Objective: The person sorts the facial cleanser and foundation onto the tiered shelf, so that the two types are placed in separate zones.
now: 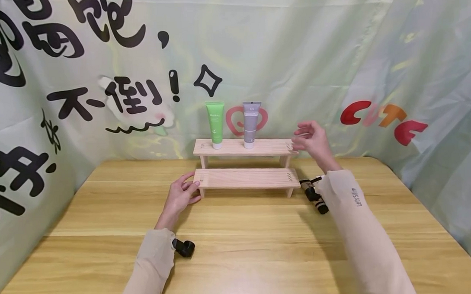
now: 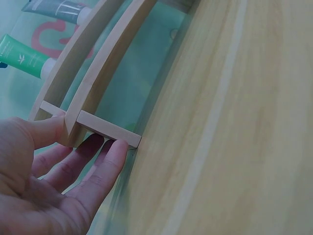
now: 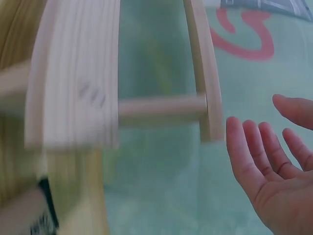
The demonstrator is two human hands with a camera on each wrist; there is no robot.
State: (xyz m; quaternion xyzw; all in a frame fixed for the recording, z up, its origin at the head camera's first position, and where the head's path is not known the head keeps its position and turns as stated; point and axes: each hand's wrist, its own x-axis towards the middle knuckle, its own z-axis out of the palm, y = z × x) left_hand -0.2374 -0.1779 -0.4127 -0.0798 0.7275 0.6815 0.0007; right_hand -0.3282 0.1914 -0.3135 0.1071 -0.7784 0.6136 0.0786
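Forearms reach forward over the tabletop, the right one raised higher. The left hand grips the left end of a two-step wooden stand on the tabletop, thumb on the lower step's end, fingers by its leg. The right hand is relaxed, thumb spread from softly bent fingers, just beside the upper step's right end. A green tube and a grey-purple tube stand up there.
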